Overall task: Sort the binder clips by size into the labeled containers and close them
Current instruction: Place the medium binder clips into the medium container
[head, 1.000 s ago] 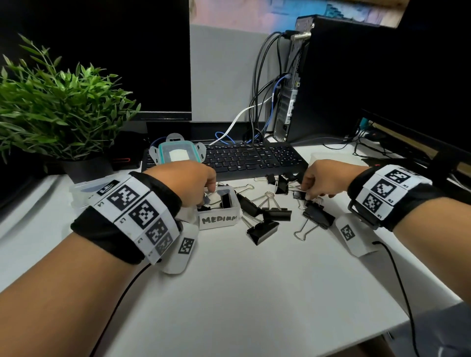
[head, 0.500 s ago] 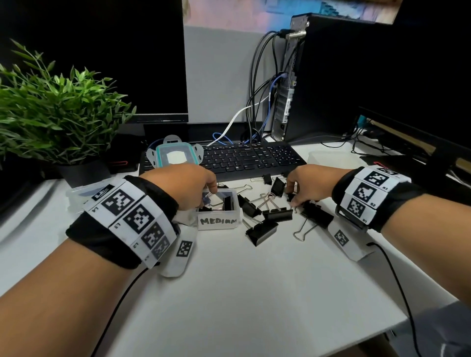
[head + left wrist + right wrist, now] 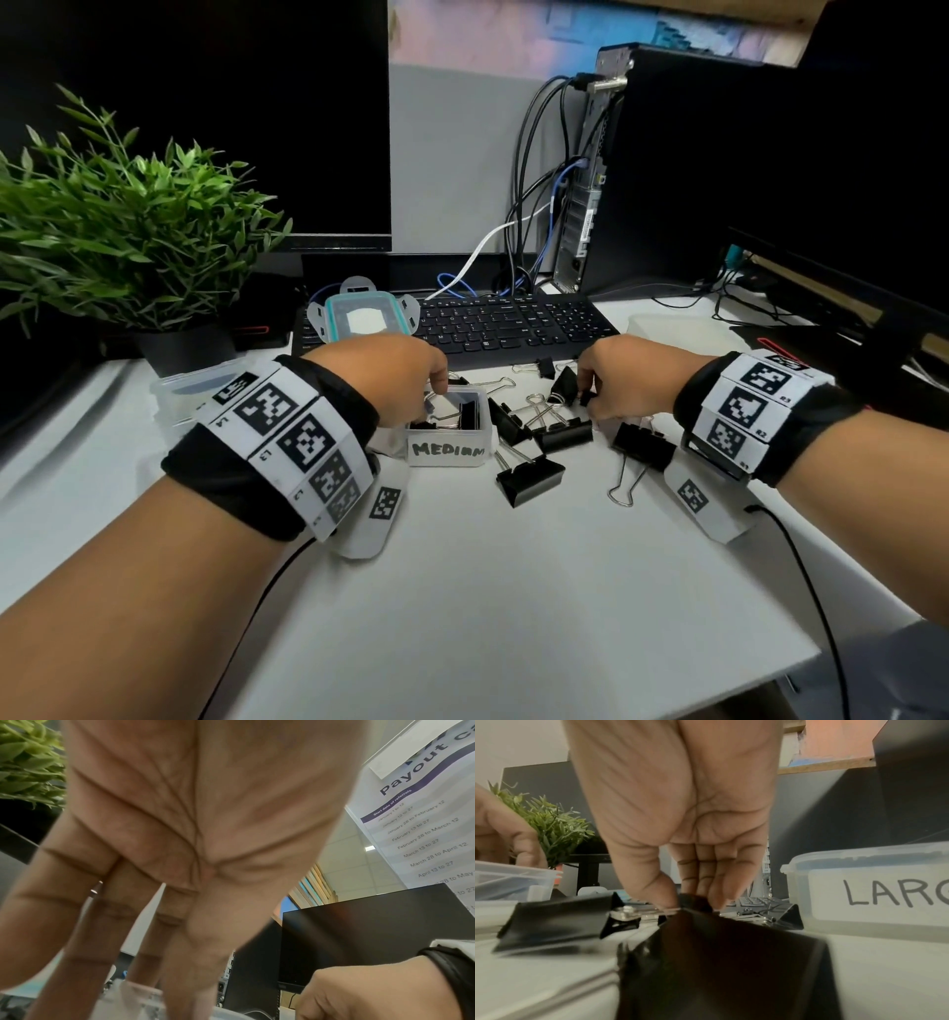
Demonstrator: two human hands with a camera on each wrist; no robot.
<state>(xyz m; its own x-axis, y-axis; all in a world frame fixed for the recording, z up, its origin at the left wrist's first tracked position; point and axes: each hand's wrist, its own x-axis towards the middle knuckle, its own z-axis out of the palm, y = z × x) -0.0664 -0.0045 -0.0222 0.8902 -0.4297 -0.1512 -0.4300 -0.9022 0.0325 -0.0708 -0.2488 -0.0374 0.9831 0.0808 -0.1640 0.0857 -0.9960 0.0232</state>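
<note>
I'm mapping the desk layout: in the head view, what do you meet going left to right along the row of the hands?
Plant pot → left hand → MEDIUM box → loose binder clips → right hand.

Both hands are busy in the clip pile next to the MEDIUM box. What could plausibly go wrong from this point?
1. The left hand reaches into the light MEDIUM container, which sits unheld; it could tip or slide.
2. The right hand pinches a small clip in a tangled pile; looped wire handles may drag neighbours along.
3. The lid rests on the keyboard, where it could slip off.
</note>
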